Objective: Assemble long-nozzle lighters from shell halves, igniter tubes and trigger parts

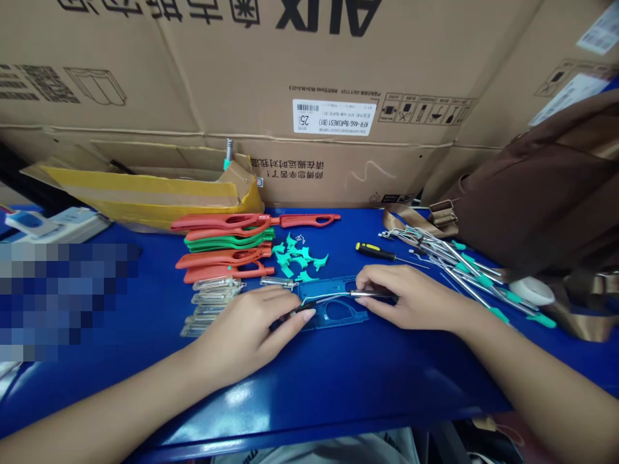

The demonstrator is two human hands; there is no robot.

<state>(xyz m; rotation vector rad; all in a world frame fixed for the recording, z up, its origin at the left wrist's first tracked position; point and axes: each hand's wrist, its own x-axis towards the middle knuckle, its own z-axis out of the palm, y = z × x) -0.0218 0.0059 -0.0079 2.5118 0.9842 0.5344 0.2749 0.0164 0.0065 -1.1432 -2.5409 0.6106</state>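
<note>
My left hand (251,328) lies flat, fingers out, pinning the blue shell (333,314) on the surface (338,380). My right hand (411,298) pinches the metal rod (367,294) lying in it. Risk as I judge it: pinch slips and the rod pops out, or the shell skids into the teal clips (297,258).

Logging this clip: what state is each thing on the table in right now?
blue shell: lying flat, a metal rod laid in it
metal rod: pinched at its right end by the right hand
left hand: resting on the shell's left end
screwdriver: lying loose, untouched
red and green handles: stacked, untouched
yellow box: flaps open
</note>
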